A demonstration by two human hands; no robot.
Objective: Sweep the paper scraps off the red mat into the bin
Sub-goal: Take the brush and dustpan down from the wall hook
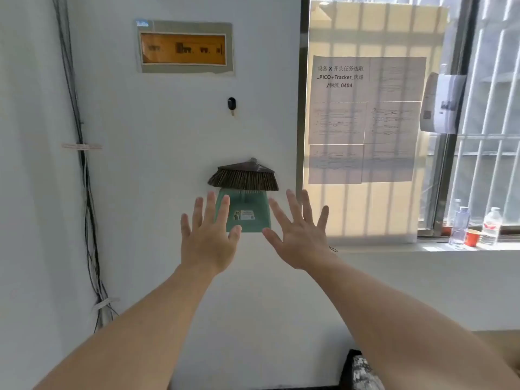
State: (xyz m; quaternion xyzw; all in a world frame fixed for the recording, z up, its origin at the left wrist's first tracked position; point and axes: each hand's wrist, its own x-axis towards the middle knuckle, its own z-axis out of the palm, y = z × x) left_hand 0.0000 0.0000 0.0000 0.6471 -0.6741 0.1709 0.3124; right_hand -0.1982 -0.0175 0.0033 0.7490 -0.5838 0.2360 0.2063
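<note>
A broom head (243, 176) with dark bristles hangs against the white wall, and a green dustpan (247, 212) with a small label hangs right under it. Both my arms reach out toward them. My left hand (208, 237) is held up flat with its fingers spread, covering the dustpan's left edge. My right hand (299, 235) is also flat and spread, just right of the dustpan. Neither hand holds anything. No red mat, paper scraps or bin appear in the head view.
A panel with an orange window (183, 47) is mounted high on the wall, a black key (231, 104) below it. Cables (84, 175) run down the left. Papers (365, 116) cover the window; bottles (491, 226) and a red cup (472, 237) stand on the sill.
</note>
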